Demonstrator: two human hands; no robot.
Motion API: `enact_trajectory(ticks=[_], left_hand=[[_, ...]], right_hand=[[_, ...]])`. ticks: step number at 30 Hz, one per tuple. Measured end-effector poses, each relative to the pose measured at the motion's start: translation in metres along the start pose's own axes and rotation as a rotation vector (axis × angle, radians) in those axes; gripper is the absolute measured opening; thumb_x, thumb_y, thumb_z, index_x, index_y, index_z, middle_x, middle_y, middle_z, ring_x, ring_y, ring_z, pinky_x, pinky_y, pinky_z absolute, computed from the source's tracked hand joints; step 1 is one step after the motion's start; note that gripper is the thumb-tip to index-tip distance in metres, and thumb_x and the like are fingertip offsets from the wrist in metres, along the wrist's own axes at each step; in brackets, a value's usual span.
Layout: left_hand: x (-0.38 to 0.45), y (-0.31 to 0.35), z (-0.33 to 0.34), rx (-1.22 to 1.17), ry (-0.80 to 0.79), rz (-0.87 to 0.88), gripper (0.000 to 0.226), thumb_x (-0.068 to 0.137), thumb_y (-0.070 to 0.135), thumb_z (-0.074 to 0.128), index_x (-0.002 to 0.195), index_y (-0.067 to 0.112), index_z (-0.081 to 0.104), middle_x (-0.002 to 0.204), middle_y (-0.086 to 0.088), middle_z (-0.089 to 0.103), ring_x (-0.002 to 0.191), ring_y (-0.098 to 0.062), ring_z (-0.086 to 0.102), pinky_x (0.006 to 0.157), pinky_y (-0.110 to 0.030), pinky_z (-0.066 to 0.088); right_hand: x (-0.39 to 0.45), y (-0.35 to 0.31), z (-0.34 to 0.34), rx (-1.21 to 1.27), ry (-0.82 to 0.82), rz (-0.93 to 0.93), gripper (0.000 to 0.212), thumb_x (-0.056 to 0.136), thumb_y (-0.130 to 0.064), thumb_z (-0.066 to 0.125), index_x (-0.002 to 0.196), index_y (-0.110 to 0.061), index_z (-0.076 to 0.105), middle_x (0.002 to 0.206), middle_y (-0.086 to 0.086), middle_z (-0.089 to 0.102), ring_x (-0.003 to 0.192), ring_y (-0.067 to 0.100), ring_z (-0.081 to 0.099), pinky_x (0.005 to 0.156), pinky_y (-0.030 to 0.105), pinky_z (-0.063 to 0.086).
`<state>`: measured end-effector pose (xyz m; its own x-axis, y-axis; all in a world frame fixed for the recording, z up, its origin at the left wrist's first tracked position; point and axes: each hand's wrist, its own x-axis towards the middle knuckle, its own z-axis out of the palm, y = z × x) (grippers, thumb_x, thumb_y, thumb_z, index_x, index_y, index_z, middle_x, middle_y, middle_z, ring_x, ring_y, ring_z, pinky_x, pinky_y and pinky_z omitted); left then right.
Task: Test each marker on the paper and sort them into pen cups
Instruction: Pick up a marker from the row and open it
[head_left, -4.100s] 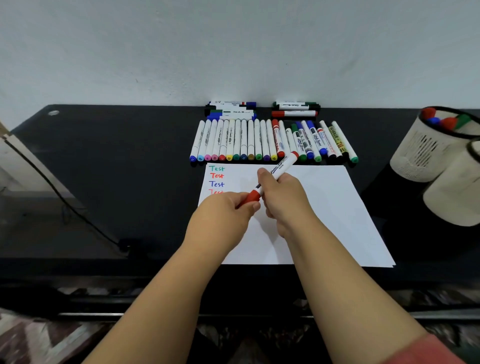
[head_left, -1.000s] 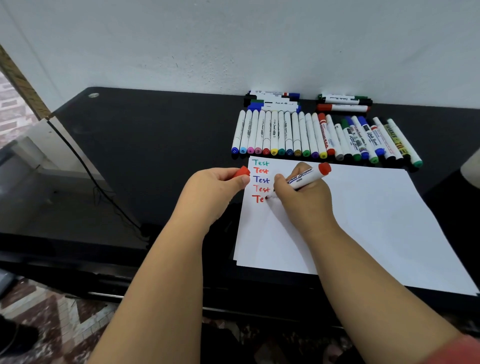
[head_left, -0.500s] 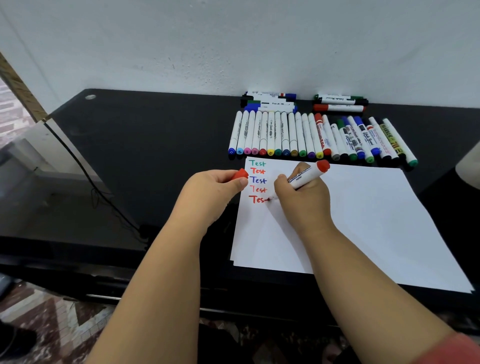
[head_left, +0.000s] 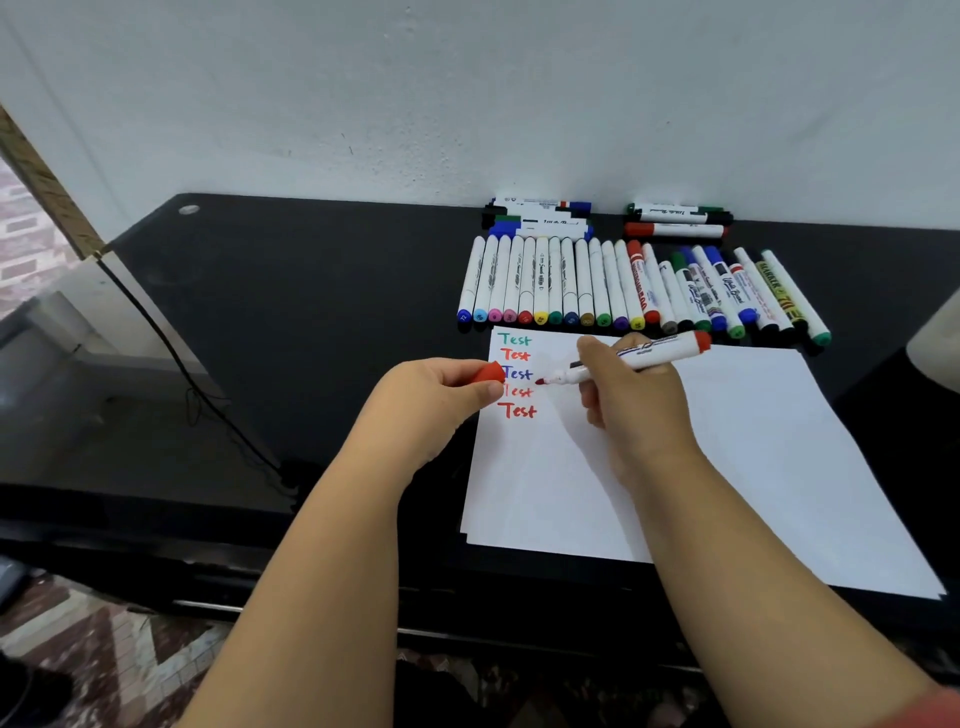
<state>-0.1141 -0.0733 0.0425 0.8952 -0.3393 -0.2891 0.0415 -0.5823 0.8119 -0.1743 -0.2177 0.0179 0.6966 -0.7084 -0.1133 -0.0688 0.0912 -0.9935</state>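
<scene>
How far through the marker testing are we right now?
Early. Done: five "Test" words on the white paper sheet, the lowest in red. In hand: the right hand holds the uncapped red-ended white marker, tip just off the sheet; the left hand pinches its red cap. Left: recap and sort it, then test the long row of markers and two small stacks behind.

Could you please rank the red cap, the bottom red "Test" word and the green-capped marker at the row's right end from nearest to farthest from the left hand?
1. Red cap: pinched in the left hand.
2. Bottom red "Test" word: just right, on the paper.
3. Green-capped marker: far right, end of row.
</scene>
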Motion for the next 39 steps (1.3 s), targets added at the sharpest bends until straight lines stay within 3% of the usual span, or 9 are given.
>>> enact_trajectory(ticks=[5, 9, 16, 20, 25, 28, 33, 39], left_hand=[[-0.004, -0.001, 0.001, -0.01, -0.071, 0.068, 0.034, 0.083, 0.036, 0.068, 0.117, 0.036, 0.063, 0.11, 0.014, 0.064, 0.099, -0.008, 0.057, 0.075, -0.021, 0.04], [-0.006, 0.002, 0.004, 0.001, -0.105, 0.114, 0.033, 0.082, 0.034, 0.069, 0.114, 0.037, 0.065, 0.102, 0.015, 0.066, 0.087, -0.004, 0.058, 0.069, -0.018, 0.043], [-0.006, 0.004, 0.006, 0.02, -0.104, 0.141, 0.033, 0.081, 0.034, 0.07, 0.113, 0.039, 0.064, 0.097, 0.018, 0.064, 0.087, -0.004, 0.057, 0.072, -0.018, 0.044], [-0.005, 0.006, 0.009, 0.043, -0.114, 0.161, 0.036, 0.082, 0.033, 0.069, 0.117, 0.037, 0.063, 0.088, 0.023, 0.058, 0.082, -0.001, 0.053, 0.064, -0.015, 0.038], [-0.006, 0.005, 0.006, 0.019, -0.08, 0.163, 0.035, 0.082, 0.032, 0.069, 0.117, 0.035, 0.064, 0.092, 0.02, 0.062, 0.084, -0.001, 0.055, 0.065, -0.014, 0.039], [-0.007, 0.004, 0.003, 0.023, -0.054, 0.166, 0.037, 0.082, 0.032, 0.069, 0.118, 0.036, 0.063, 0.092, 0.02, 0.061, 0.084, -0.002, 0.055, 0.064, -0.014, 0.038], [-0.008, 0.007, 0.003, 0.001, -0.057, 0.164, 0.036, 0.08, 0.034, 0.07, 0.116, 0.034, 0.065, 0.092, 0.019, 0.063, 0.085, -0.002, 0.056, 0.066, -0.014, 0.04], [-0.011, 0.006, 0.002, -0.056, -0.062, 0.176, 0.026, 0.078, 0.033, 0.072, 0.105, 0.033, 0.069, 0.085, 0.019, 0.066, 0.083, -0.002, 0.057, 0.067, -0.015, 0.041]], right_hand=[[-0.006, -0.02, -0.005, 0.178, -0.113, 0.021, 0.024, 0.089, -0.014, 0.06, 0.065, -0.013, 0.057, 0.041, -0.004, 0.043, 0.037, 0.006, 0.035, 0.039, 0.019, 0.028], [-0.01, -0.023, -0.006, 0.146, -0.132, 0.025, 0.024, 0.089, -0.016, 0.061, 0.067, -0.013, 0.054, 0.042, -0.006, 0.042, 0.038, 0.006, 0.036, 0.039, 0.019, 0.028], [-0.01, -0.022, -0.009, 0.124, -0.139, 0.044, 0.023, 0.089, -0.017, 0.062, 0.067, -0.012, 0.056, 0.043, -0.005, 0.042, 0.04, 0.007, 0.034, 0.039, 0.019, 0.028], [-0.014, -0.02, -0.006, 0.062, -0.224, 0.035, 0.027, 0.089, -0.021, 0.063, 0.064, -0.015, 0.056, 0.045, -0.004, 0.042, 0.041, 0.007, 0.034, 0.04, 0.019, 0.028], [-0.012, -0.021, -0.011, 0.04, -0.331, 0.078, 0.029, 0.09, -0.035, 0.059, 0.073, -0.012, 0.059, 0.051, -0.002, 0.041, 0.045, 0.008, 0.03, 0.044, 0.021, 0.025], [-0.006, -0.023, -0.017, 0.125, -0.397, 0.122, 0.025, 0.097, -0.026, 0.047, 0.084, -0.007, 0.056, 0.053, 0.001, 0.046, 0.046, 0.01, 0.028, 0.044, 0.021, 0.022], [-0.004, -0.023, -0.02, 0.107, -0.398, 0.097, 0.016, 0.092, -0.012, 0.055, 0.077, -0.011, 0.056, 0.053, 0.0, 0.049, 0.046, 0.009, 0.03, 0.044, 0.019, 0.024], [-0.001, -0.02, -0.021, 0.196, -0.441, 0.146, 0.023, 0.092, -0.009, 0.053, 0.069, -0.012, 0.054, 0.05, 0.001, 0.048, 0.042, 0.008, 0.034, 0.044, 0.02, 0.025]])
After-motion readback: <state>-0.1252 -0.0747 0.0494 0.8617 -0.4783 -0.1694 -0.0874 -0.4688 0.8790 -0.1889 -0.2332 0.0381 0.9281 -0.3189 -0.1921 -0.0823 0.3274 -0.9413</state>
